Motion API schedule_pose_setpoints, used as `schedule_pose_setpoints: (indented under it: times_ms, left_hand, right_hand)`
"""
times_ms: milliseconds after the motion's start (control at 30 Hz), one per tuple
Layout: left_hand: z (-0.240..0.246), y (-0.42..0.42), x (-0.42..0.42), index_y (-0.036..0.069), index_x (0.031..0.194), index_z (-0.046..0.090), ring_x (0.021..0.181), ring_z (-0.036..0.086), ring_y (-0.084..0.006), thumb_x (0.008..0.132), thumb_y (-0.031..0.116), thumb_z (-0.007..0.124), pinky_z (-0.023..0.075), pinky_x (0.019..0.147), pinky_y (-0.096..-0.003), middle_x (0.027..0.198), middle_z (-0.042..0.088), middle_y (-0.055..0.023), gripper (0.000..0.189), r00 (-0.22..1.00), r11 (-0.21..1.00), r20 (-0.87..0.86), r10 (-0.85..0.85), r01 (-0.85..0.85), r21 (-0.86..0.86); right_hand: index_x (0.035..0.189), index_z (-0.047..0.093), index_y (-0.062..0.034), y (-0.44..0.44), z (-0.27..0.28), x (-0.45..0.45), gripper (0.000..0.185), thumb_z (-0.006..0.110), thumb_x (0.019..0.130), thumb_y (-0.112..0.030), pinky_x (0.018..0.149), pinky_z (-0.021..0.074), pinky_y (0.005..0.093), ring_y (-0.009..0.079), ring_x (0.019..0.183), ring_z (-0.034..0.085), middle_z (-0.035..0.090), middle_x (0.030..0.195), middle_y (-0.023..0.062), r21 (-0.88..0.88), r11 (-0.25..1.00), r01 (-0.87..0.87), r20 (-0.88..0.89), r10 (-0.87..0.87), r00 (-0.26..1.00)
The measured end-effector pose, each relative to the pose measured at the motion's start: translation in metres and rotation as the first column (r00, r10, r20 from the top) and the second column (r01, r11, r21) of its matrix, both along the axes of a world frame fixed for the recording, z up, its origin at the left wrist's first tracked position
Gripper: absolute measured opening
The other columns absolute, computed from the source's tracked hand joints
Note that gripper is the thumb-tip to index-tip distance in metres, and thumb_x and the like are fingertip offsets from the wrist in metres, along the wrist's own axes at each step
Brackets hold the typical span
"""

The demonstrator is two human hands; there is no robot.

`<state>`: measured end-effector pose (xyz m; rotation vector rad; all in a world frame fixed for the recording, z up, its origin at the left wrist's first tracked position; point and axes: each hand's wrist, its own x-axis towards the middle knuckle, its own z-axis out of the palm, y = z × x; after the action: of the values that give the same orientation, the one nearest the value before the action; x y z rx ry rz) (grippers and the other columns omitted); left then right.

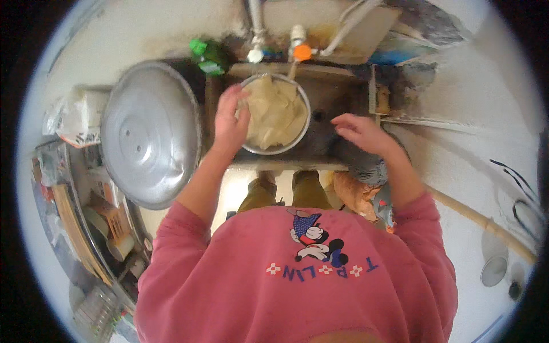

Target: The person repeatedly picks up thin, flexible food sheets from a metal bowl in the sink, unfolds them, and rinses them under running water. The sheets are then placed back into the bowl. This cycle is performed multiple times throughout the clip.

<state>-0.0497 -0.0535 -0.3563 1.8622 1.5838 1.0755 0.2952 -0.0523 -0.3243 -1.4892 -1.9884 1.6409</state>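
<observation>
A round metal basin stands in the dark sink, heaped with pale yellow, sheet-like pieces whose kind I cannot tell. At the basin's left rim is my left hand, thumb and fingers apart. Whether it touches the rim is unclear, and nothing shows in its grasp. My right hand hovers over the right part of the sink, apart from the basin, with its fingers loosely bent and holding nothing. A dark drain hole lies between the basin and this hand.
Left of the sink leans a large, dented metal lid or pan. Behind the basin are an orange-handled tap, a white valve knob and a green bottle or packet. Shelving stands at left; a wooden pole slants at right.
</observation>
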Motion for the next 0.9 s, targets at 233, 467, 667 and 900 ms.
schedule_pose_setpoints:
  times_ms: [233,467,667,900]
  left_hand:
    - [-0.146,-0.111,-0.043,0.005,0.107,0.060,0.096,0.060,-0.0266,0.086,0.009,0.058,0.0503,0.082,-0.0343,0.105,0.059,-0.0145,0.022,0.982,0.743,0.163,0.100,0.035,-0.668]
    - [-0.212,-0.142,-0.055,0.004,0.111,0.061,0.096,0.061,-0.0225,0.091,0.015,0.056,0.0490,0.083,-0.0339,0.102,0.064,-0.0126,0.023,0.972,0.550,0.143,0.184,0.019,-0.835]
    - [-0.263,-0.153,-0.057,0.005,0.114,0.059,0.095,0.061,-0.0193,0.092,0.015,0.055,0.0482,0.084,-0.0317,0.102,0.065,-0.0109,0.025,0.914,0.502,0.263,0.309,0.079,-0.861]
    - [-0.301,-0.150,-0.058,0.005,0.118,0.057,0.100,0.059,-0.0187,0.094,0.022,0.056,0.0471,0.087,-0.0318,0.106,0.063,-0.0082,0.029,0.847,0.454,0.385,0.367,0.198,-0.869]
  right_hand:
    - [0.127,0.050,-0.0055,0.006,-0.224,-0.096,0.049,0.064,0.084,-0.024,0.083,0.0493,0.0346,0.0240,0.096,0.062,0.063,0.107,0.0145,-0.425,0.900,0.096,0.211,-0.004,0.977]
    - [0.141,0.038,-0.0118,0.043,-0.339,-0.170,0.064,0.064,0.084,-0.024,0.097,0.0430,0.0397,0.0345,0.118,0.051,0.046,0.134,0.0227,-0.088,0.980,-0.178,0.321,0.197,0.926]
    - [0.137,0.046,-0.0120,0.033,-0.407,-0.282,0.052,0.056,0.087,-0.022,0.108,0.0322,0.0421,0.0337,0.131,0.039,0.039,0.142,0.0199,0.412,0.713,-0.567,0.468,0.368,0.804]
    - [0.124,0.057,-0.0064,0.057,-0.474,-0.252,0.037,0.047,0.092,-0.022,0.102,0.0379,0.0420,0.0292,0.119,0.051,0.053,0.129,0.0162,0.145,0.782,-0.607,0.660,0.380,0.648]
